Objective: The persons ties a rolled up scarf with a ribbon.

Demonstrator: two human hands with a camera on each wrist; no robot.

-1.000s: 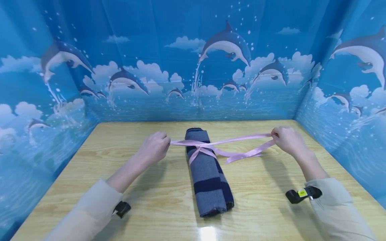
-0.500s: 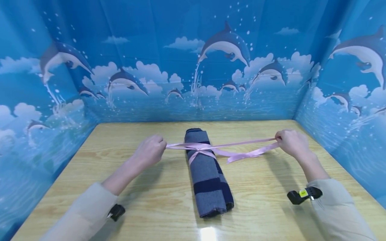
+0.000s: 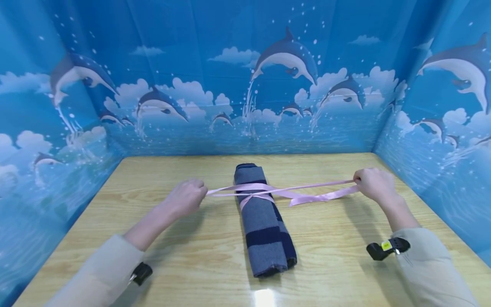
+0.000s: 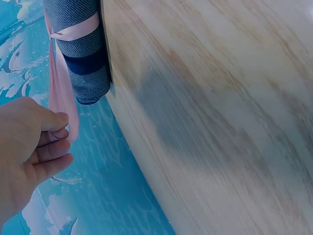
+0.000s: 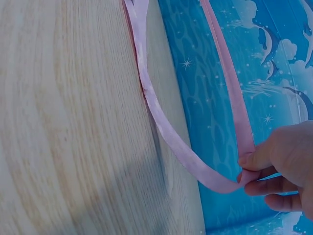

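Note:
A rolled grey cloth with navy stripes [image 3: 261, 221] lies lengthwise at the middle of the table. Around its upper half is tied a pink ribbon [image 3: 314, 198], with a knot on top. To the left of the roll, my left hand [image 3: 186, 197] pinches a loop of the ribbon between thumb and finger; the left wrist view shows this ribbon loop [image 4: 62, 93] running up to the knot. My right hand [image 3: 376, 183], off to the right, pinches the ribbon too. In the right wrist view the ribbon [image 5: 234, 98] folds back at the fingertips, and its other stretch hangs slack.
The wooden table [image 3: 326, 264] ends at a blue curtain [image 3: 215, 136] printed with dolphins, which stands behind it and on both sides. A black wrist camera [image 3: 387, 249] is strapped at the right sleeve, another black camera [image 3: 142, 273] at the left.
My left hand has moved left and toward the front, drawing its ribbon loop longer. My right hand has shifted slightly right and nearer. The ribbon's strands across the roll have spread apart; the roll stays put.

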